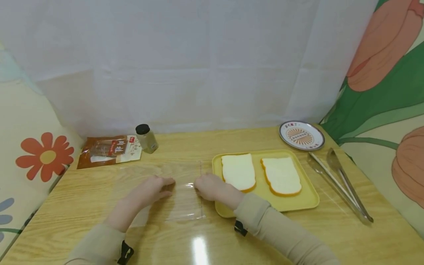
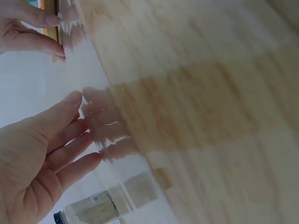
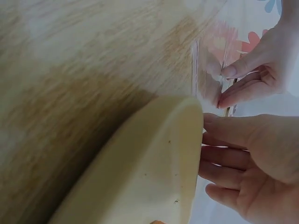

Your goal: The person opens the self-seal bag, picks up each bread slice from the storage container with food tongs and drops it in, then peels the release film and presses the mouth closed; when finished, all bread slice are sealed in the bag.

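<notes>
A thin clear plastic bag (image 1: pixel 183 206) lies flat on the wooden table, with a reddish line along its right edge. On its middle rests my left hand (image 1: pixel 150 191), whose nearly straight fingers touch the film with their tips in the left wrist view. My right hand (image 1: pixel 210 187) is at the bag's right edge, fingertips down and pointing inward. In the left wrist view its thumb and forefinger stand apart, touching the film. Close beside it is a yellow tray (image 1: pixel 259 184) bearing two bread slices (image 1: pixel 239 171); its rim partly hides the right fingertips in the right wrist view.
At the back left, a brown and white food packet (image 1: pixel 109 151) lies by a black-capped spice jar (image 1: pixel 146 140). A patterned plate (image 1: pixel 301 135) sits behind the tray. Metal tongs (image 1: pixel 344 184) lie spread to its right. A white cloth (image 1: pixel 198 66) hangs behind the table.
</notes>
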A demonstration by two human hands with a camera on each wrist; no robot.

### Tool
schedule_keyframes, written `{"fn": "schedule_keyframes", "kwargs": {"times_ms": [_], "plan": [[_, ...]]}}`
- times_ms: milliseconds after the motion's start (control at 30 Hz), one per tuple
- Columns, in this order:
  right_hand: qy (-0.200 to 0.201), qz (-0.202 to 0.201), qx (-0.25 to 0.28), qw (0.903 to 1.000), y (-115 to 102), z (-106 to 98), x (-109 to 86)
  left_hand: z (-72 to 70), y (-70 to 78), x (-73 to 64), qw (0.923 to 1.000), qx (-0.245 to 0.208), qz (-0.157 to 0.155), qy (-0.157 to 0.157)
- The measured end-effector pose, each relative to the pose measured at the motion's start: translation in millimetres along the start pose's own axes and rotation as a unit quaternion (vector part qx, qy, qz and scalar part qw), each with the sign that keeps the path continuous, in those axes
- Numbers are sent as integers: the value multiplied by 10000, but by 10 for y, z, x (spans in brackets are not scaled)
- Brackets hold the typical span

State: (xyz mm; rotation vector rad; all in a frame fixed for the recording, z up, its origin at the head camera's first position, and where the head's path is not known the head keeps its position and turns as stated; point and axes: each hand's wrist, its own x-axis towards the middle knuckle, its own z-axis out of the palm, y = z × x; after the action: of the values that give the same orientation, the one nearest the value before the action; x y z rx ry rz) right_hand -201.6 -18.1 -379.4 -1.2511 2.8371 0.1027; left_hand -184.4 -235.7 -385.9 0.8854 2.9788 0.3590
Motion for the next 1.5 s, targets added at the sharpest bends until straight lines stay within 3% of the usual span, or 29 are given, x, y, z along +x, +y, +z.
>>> {"fn": "schedule_keyframes", "kwargs": {"times_ms": [300, 667, 900, 1233, 1500], "plan": [[228, -85, 66, 9997, -4, 5, -9, -10, 11, 10, 9982, 313, 474, 178], [176, -117, 85, 9997, -7, -2, -35, 0, 99, 41, 9970, 720, -112, 248], [33, -38, 92, 9999, -17, 4, -31, 21, 115, 56, 9943, 967, -167, 410], [-121, -53, 428, 9990, 1, 4, -29, -8, 55, 78, 9981, 300, -119, 518], [-35, -267, 274, 9993, 14, -7, -46, -22, 54, 94, 9975, 560, -53, 438]]}}
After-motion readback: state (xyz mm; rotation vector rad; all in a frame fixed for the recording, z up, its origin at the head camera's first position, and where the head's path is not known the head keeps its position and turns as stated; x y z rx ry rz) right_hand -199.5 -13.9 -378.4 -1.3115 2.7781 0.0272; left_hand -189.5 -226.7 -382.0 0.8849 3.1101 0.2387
